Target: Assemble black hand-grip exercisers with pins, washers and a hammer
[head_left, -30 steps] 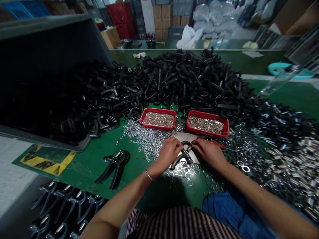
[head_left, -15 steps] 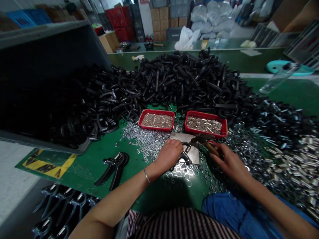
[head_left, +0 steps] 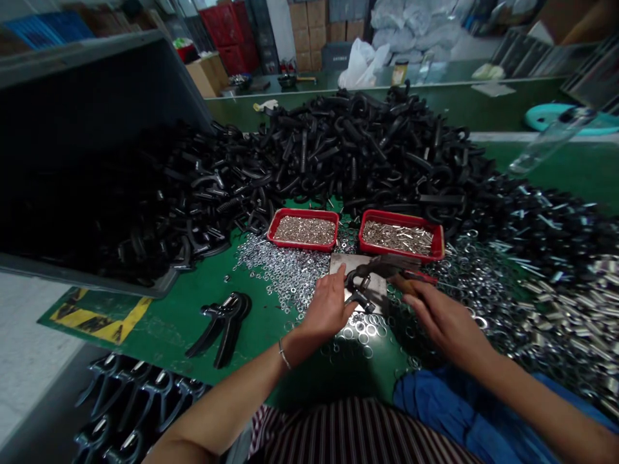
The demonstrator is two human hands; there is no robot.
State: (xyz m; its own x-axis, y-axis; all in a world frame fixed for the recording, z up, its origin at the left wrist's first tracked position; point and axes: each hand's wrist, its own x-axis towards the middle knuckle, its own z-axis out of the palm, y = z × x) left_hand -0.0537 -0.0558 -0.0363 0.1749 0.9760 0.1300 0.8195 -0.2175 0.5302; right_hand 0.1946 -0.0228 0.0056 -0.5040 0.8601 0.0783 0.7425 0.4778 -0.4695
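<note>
My left hand point(head_left: 329, 299) is closed around one side of a black hand grip exerciser point(head_left: 360, 299), one finger sticking up beside it. The exerciser's metal spring and pin show as it rests on a square metal plate point(head_left: 341, 260). In my right hand point(head_left: 442, 316), the fingers wrap round the wooden handle of a hammer point(head_left: 399, 282). Its dark head, blurred, hangs over the plate just above the exerciser. A screwdriver-like tool with a red handle point(head_left: 422, 277) lies just beyond the right hand. Another hand grip exerciser point(head_left: 222, 325) lies on the green table to the left.
Two red trays point(head_left: 304, 245) point(head_left: 401, 251) of small metal pins stand behind the plate. Loose washers point(head_left: 285, 270) surround it. Black handle parts point(head_left: 353, 142) are heaped behind, spilling from a grey crate point(head_left: 193, 96). Metal sleeves point(head_left: 575, 316) lie at right. More exercisers point(head_left: 140, 393) sit lower left.
The hammer head has swung left over the plate, nearer the exerciser. My left fingers have shifted, with one now raised, uncovering more of the exerciser. The view has tilted slightly.
</note>
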